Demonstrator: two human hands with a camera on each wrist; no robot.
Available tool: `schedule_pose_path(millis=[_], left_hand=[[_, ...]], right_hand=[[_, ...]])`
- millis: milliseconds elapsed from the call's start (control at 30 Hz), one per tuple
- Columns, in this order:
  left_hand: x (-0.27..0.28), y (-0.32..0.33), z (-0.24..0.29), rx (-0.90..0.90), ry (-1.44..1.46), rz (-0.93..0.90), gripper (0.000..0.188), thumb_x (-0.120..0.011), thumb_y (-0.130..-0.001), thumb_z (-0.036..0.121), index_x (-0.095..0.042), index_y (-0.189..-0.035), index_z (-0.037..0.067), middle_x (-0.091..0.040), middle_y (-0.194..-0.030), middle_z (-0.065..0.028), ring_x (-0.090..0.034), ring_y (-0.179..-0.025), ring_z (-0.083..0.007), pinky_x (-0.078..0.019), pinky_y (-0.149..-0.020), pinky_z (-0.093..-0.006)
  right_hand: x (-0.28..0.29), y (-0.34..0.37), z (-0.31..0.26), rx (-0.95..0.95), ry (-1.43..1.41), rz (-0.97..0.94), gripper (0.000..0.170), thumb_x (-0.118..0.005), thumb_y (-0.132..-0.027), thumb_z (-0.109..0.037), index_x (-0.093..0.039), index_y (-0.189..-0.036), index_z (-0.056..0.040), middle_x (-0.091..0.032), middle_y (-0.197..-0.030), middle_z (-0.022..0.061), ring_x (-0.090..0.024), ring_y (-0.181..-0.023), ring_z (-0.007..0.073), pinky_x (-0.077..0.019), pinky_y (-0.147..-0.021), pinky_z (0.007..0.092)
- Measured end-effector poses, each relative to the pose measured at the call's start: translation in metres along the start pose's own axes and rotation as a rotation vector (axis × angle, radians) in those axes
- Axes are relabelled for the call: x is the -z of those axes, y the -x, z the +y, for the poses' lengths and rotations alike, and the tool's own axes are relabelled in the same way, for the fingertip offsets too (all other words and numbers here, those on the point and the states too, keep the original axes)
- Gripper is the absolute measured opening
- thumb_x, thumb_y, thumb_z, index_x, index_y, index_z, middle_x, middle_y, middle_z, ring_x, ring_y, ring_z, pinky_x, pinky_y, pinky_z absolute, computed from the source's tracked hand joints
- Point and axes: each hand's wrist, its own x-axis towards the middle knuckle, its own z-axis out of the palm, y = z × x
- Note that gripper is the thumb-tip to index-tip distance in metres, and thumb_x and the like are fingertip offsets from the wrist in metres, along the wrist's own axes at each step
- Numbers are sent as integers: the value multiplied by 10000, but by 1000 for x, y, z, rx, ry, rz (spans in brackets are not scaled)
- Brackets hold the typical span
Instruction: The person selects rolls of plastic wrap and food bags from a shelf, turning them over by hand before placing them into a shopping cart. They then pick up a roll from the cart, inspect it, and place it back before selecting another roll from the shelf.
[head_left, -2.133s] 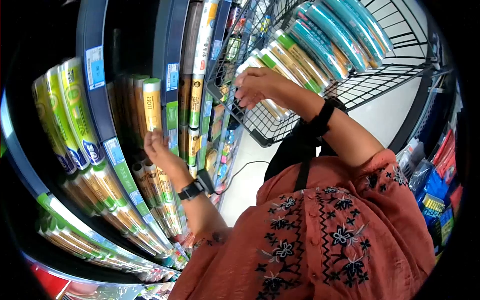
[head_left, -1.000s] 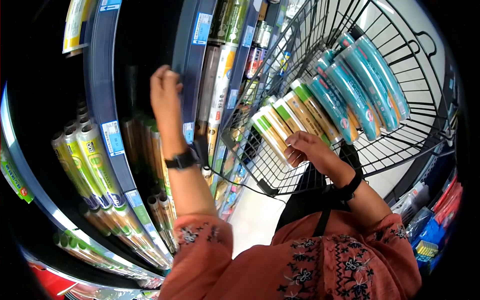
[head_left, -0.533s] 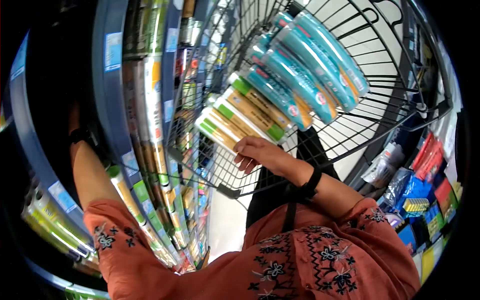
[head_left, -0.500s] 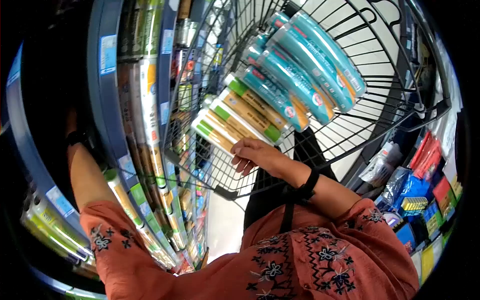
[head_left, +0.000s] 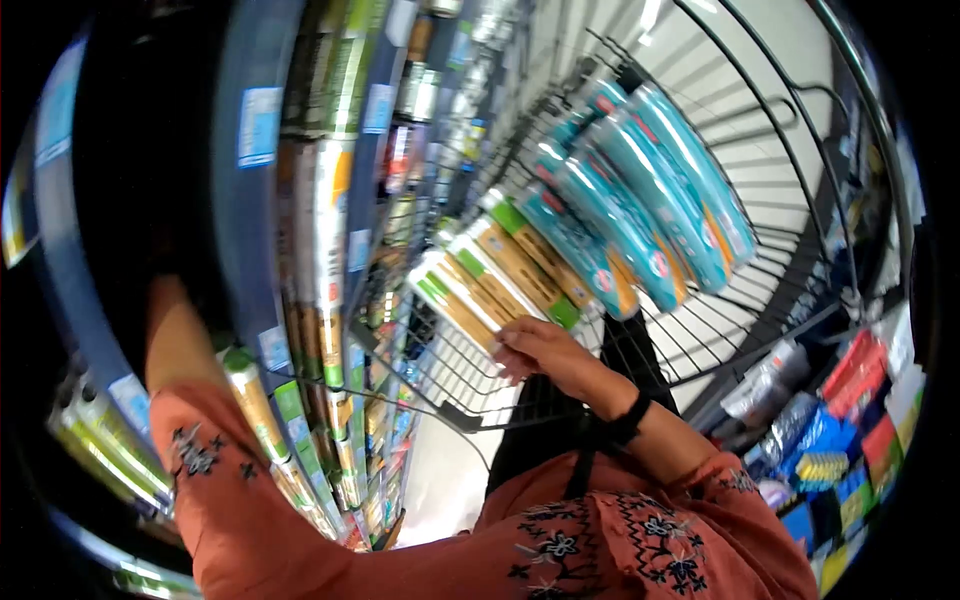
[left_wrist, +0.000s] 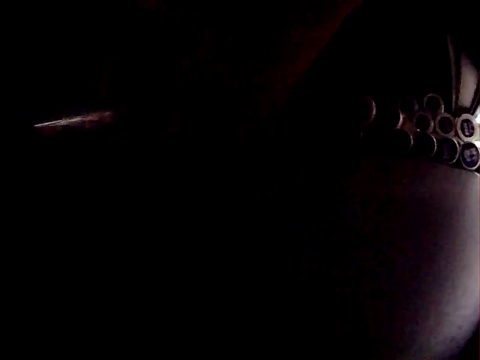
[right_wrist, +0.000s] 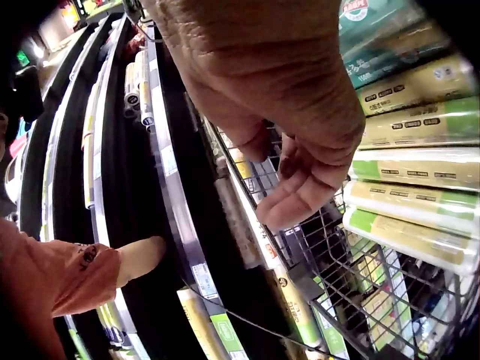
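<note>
The left forearm (head_left: 175, 335) reaches into a dark shelf gap; its hand is lost in the shadow, and what it touches cannot be told. Dim roll ends (left_wrist: 445, 124) show at the right of the left wrist view. My right hand (head_left: 545, 350), (right_wrist: 277, 112) hangs over the near side of the wire cart (head_left: 470, 418), fingers loosely curled and holding nothing. Beside it lie tan, white and green rolls (head_left: 480, 290), (right_wrist: 412, 199). Teal packaged rolls (head_left: 655, 200) lie farther along in the cart.
Shelf edges with price labels (head_left: 259, 127) run up the left side. Green-yellow rolls (head_left: 105, 440) and a tan roll (head_left: 250, 395) stand on the shelves. Colourful packages (head_left: 820, 465) fill the lower right. A thin cord crosses near the cart.
Since about a second ago, the left hand has gone from in front of the shelves into the dark gap. The right hand stays beside the cart's rolls; the head view has shifted.
</note>
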Motion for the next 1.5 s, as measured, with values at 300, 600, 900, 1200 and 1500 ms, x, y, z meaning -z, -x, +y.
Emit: schedule_pose_path(millis=[300, 600, 900, 1200, 1500], left_hand=[[3, 9, -12, 11, -213, 110, 562, -566, -982, 427, -488, -1433, 100, -492, -1452, -166, -503, -1299, -322, -409, -1092, -476], [13, 29, 39, 206, -399, 187, 565, -576, -977, 455, -494, -1432, 131, -482, -1474, -129, -491, -1330, -300, -420, -1094, -454], [71, 35, 199, -250, 4, 233, 463, -701, -886, 292, -602, -1289, 85, -630, -1225, -179, -596, -1150, -362, -483, -985, -441], [138, 170, 337, -258, 162, 395, 622, -770, -750, 113, -498, -1301, 23, -606, -1210, -216, -608, -1112, -401, -507, -909, -464], [166, 284, 338, -326, 269, 446, 711, -749, -646, -23, -532, -1318, 60, -564, -1275, -174, -517, -1220, -382, -421, -1038, -445]], right_hand=[[-1, 7, -21, -53, 13, 51, 246, -484, -1038, -193, -563, -1162, 4, -685, -983, 130, -682, -791, 202, -582, -690, 330], [4, 15, -8, -62, -32, 37, 234, -510, -1031, -224, -574, -1112, -15, -683, -969, 120, -689, -773, 203, -591, -697, 323], [15, 20, 4, -15, 1, 6, 319, -511, -1033, -281, -547, -1171, 5, -666, -972, 120, -688, -792, 209, -579, -717, 328], [-7, 43, -22, 41, 86, 6, 304, -502, -1026, -240, -546, -1200, 5, -668, -1003, 121, -673, -815, 202, -558, -715, 323], [-59, 57, -58, 156, 190, -82, 356, -507, -1026, -275, -537, -1242, 6, -657, -1016, 113, -672, -846, 196, -541, -730, 310]])
